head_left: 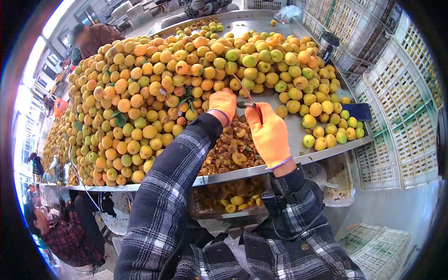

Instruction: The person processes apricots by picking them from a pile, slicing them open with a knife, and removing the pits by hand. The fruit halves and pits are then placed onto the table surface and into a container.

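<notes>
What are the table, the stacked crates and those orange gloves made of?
The table looks like smooth bare metal, perhaps stainless steel: grey with a soft shine. The crates seem to be moulded plastic, off-white, with regular lattice walls. The gloves look like matte knitted fabric with purple-edged cuffs; any coating is unclear.

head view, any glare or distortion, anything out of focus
Head view: fisheye bend, bowing the shiny metal table rim, black around the round image; head view: glare washes out the left background; head view: heaped yellow-orange round fruit looks fairly sharp, background softer
</notes>
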A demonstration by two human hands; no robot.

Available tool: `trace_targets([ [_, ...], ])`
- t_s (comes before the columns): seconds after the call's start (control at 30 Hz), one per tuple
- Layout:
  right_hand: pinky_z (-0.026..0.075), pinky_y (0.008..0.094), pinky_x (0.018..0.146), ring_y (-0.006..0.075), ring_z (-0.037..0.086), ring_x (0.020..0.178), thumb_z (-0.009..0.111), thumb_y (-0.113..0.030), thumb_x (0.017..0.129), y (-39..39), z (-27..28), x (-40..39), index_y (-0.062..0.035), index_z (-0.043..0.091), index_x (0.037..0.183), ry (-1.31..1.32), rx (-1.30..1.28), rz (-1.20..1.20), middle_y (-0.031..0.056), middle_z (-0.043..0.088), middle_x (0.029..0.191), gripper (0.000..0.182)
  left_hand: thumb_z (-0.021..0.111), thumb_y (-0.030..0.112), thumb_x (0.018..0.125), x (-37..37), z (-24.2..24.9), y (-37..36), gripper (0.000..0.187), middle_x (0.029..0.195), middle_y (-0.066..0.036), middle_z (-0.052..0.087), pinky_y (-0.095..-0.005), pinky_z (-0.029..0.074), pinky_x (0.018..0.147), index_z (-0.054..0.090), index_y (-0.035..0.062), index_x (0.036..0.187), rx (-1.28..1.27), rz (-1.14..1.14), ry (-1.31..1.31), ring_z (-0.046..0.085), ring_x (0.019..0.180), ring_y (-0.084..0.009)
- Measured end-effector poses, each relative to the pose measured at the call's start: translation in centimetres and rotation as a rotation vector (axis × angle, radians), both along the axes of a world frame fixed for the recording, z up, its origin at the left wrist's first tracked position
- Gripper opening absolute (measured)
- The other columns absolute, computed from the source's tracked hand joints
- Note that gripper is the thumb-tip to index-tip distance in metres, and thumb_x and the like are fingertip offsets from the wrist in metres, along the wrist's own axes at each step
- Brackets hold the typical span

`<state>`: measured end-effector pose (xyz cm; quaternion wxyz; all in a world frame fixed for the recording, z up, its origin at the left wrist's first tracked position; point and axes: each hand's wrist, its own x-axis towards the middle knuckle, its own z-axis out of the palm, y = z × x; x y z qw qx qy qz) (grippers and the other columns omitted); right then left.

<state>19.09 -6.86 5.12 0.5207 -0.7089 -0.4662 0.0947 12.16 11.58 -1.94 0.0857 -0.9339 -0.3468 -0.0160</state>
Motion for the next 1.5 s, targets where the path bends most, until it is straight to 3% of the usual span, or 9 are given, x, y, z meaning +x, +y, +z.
trace_targets([
  [0.17,0.05,0.0442,0.061,0.0356,0.066,0.071,0.06,-0.027,0.099,0.3,-0.8,0.8,-0.0025,0.062,0.099,0.167,0.02,0.073,0.0165,0.067,0.075,0.025,0.058,0.015,0.085,-1.3,1.3,-0.1,0.03,0.108,-0.024,0.068,-0.0477,0.053,0.088,0.06,0.0004,0.112,-0.358,0.22,-0.193,0.067,0.101,-0.0394],
  [0.27,0.046,0.0364,0.053,0.0229,0.06,0.058,0.054,-0.026,0.102,-0.1,-0.7,1.2,-0.0015,0.06,0.094,0.429,0.048,0.142,0.0084,0.061,0.066,0.027,0.053,0.01,0.087,-3.7,2.8,-0.2,0.051,0.118,-0.022,0.061,-0.0471,0.055,0.084,0.044,-0.0021,0.135,-1.428,0.337,-1.177,0.064,0.104,-0.0423],
  [0.4,0.033,0.0202,0.047,0.005,0.04,0.053,0.043,-0.028,0.107,-0.9,0.7,0.5,-0.0043,0.054,0.093,0.813,0.07,0.339,-0.0031,0.044,0.066,0.03,0.047,0.012,0.092,-7.9,3.8,-2.6,0.043,0.118,-0.023,0.057,-0.0411,0.052,0.092,0.048,-0.0023,0.133,-2.194,0.016,-1.635,0.059,0.11,-0.038],
  [0.53,0.033,0.0215,0.046,0.0054,0.041,0.053,0.043,-0.025,0.107,-1.2,0.6,-1.1,-0.0036,0.053,0.092,0.748,0.034,0.424,-0.0022,0.046,0.068,0.028,0.048,0.037,0.101,-10.4,5.3,-7.6,0.044,0.109,-0.016,0.061,-0.0277,0.044,0.063,0.054,0.0005,0.124,-2.252,0.09,-1.769,0.055,0.084,-0.0224],
  [0.73,0.038,0.0248,0.05,0.0073,0.048,0.057,0.043,-0.022,0.106,-1.0,-1.3,-3.4,-0.0031,0.054,0.088,0.466,-0.029,0.422,0.0001,0.05,0.065,0.029,0.054,0.041,0.1,-11.9,2.7,-10.3,0.043,0.109,-0.011,0.065,-0.0274,0.044,0.061,0.055,0.0047,0.123,-2.137,0.152,-1.885,0.058,0.084,-0.0199],
  [0.83,0.046,0.0514,0.064,0.0483,0.06,0.077,0.053,-0.029,0.102,-0.6,-2.6,-4.3,-0.0002,0.057,0.092,0.256,-0.022,0.348,0.0242,0.063,0.079,0.031,0.054,0.034,0.1,-11.4,3.3,-11.4,0.039,0.114,-0.009,0.064,-0.0298,0.046,0.07,0.056,0.0051,0.126,-2.095,0.14,-1.915,0.06,0.094,-0.0198],
  [1.0,0.046,0.0525,0.063,0.0475,0.061,0.076,0.053,-0.03,0.102,-0.6,-2.2,-5.1,-0.0013,0.056,0.093,0.047,-0.08,0.271,0.0244,0.063,0.078,0.03,0.047,0.029,0.103,-11.0,2.0,-11.6,0.035,0.115,-0.007,0.061,-0.0296,0.044,0.076,0.054,0.0048,0.127,-1.557,0.007,-1.715,0.058,0.099,-0.0186],
  [1.2,0.048,0.0534,0.06,0.0472,0.062,0.073,0.053,-0.03,0.101,-0.3,-2.8,-6.0,-0.0032,0.056,0.095,0.01,-0.109,0.23,0.0233,0.063,0.074,0.028,0.048,0.033,0.102,-11.0,2.3,-12.0,0.034,0.112,-0.003,0.058,-0.0275,0.042,0.077,0.052,0.0075,0.124,-1.852,-0.007,-1.842,0.054,0.096,-0.0149],
  [1.5,0.049,0.053,0.058,0.0459,0.064,0.069,0.055,-0.03,0.1,-0.2,-3.5,-6.8,0.0002,0.058,0.099,-0.121,-0.162,0.196,0.0248,0.063,0.07,0.03,0.052,0.032,0.102,-11.3,2.4,-12.6,0.032,0.11,-0.001,0.057,-0.0283,0.044,0.08,0.051,0.0072,0.122,-1.596,0.066,-1.798,0.053,0.095,-0.012],
])
